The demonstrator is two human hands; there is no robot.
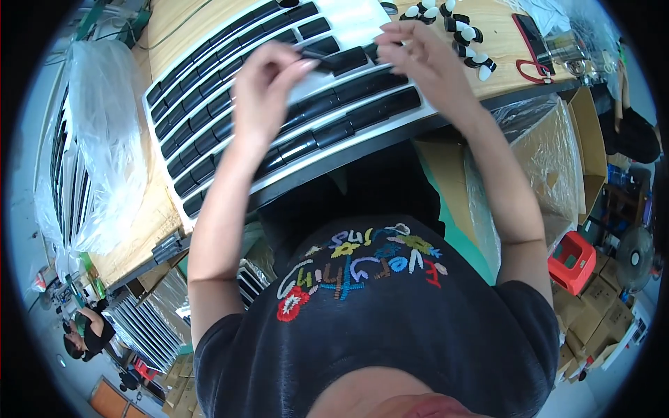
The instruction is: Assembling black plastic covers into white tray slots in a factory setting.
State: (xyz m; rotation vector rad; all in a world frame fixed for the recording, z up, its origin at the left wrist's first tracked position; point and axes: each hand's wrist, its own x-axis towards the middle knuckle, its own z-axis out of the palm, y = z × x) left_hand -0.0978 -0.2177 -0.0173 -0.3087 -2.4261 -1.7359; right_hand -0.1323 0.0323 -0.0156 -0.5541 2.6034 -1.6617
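Note:
Glossy black cylindrical pieces lie in long slanting rows on a white tray (182,207). Over the upper middle of those rows is my left hand (263,90), thumb and forefinger pinched together and smeared by motion. A thin dark bit shows at its fingertips, too blurred to name. My right hand (428,70) bends its fingers around the end of a black cylinder (372,53) at the tray's right side. Between the two hands a black piece (348,61) lies in its row.
Several small black-and-white pieces (468,35) stand and lie on the wooden table (498,45) at far right. Beside them are a dark phone (533,43), red-handled scissors (533,72) and a metal cup (566,49). Plastic-wrapped trays (104,139) sit left; a plastic-lined carton (550,157) stands right.

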